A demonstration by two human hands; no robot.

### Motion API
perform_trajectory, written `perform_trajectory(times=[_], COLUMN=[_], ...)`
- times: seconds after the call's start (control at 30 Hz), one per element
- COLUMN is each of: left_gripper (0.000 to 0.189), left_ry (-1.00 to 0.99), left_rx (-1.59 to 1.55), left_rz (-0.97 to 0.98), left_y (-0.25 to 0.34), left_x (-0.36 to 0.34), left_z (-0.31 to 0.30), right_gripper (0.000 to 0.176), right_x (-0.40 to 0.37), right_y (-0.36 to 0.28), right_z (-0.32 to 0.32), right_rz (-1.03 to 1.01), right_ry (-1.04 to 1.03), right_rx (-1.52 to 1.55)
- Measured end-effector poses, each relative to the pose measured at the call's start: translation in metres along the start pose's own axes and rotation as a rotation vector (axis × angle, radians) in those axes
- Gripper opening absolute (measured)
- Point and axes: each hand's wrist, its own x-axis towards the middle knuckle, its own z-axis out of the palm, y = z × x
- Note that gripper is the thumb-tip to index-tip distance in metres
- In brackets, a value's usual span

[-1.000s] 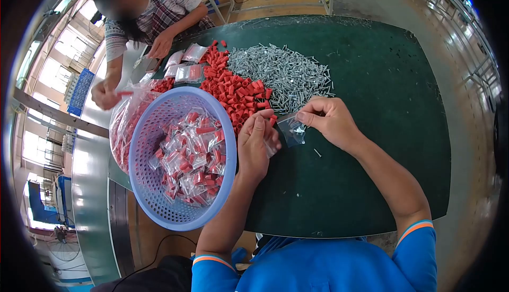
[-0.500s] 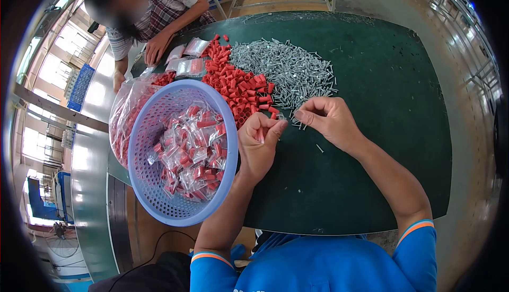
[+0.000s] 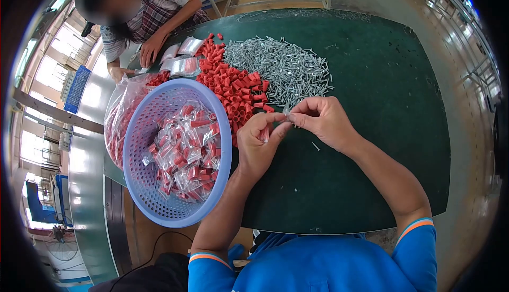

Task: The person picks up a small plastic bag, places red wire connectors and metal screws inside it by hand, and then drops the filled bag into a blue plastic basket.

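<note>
My left hand [image 3: 255,146] is closed around a small clear plastic bag [image 3: 287,109], with something reddish showing between its curled fingers. From the right, my right hand [image 3: 330,125] pinches at the same bag's edge, thumb and forefinger together. Both sets of fingertips meet just in front of a heap of red plastic caps [image 3: 233,88] and a pile of grey screws [image 3: 283,66]. A single loose screw [image 3: 316,146] lies on the table below my right hand. The bag's contents are mostly hidden by my fingers.
A lilac perforated basket [image 3: 129,157] of bagged red pieces stands against my left forearm. Behind it are a large clear bag [image 3: 114,119] of red pieces and flat packets [image 3: 183,66]. A co-worker [image 3: 167,0] sits at the far left of the green table [image 3: 371,186].
My right hand has come left to meet my left hand, and its fingertips now touch the small bag. The whole view has shifted slightly.
</note>
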Motion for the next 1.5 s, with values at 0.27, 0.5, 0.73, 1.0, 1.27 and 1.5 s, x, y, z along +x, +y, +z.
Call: perform_trajectory(times=[0.27,0.5,0.73,1.0,1.27,1.5], left_gripper=[0.008,0.005,0.022,0.009,0.009,0.005], left_ry=[0.035,0.225,-0.063,-0.096,-0.222,-0.164], left_rx=[-0.049,-0.247,0.253,0.233,-0.223,0.081], left_rz=[-0.16,-0.14,0.206,0.208,-0.113,0.182], left_y=[-0.004,0.01,0.028,0.021,0.028,0.05], left_x=[-0.004,0.002,0.0,0.001,-0.002,-0.012], left_z=[0.002,0.0,-0.001,-0.006,-0.012,-0.011], right_gripper=[0.013,0.012,0.009,0.013,0.022,0.018], right_x=[-0.005,-0.002,0.002,-0.003,-0.008,-0.017], right_y=[-0.003,-0.007,-0.002,-0.011,-0.009,-0.011], right_z=[0.008,0.002,-0.007,-0.01,-0.014,-0.029], right_rz=[-0.095,0.06,0.138,0.235,0.127,0.218], right_ry=[0.055,0.01,-0.038,-0.152,-0.102,-0.273], right_rx=[-0.224,-0.198,0.033,0.107,0.219,0.23])
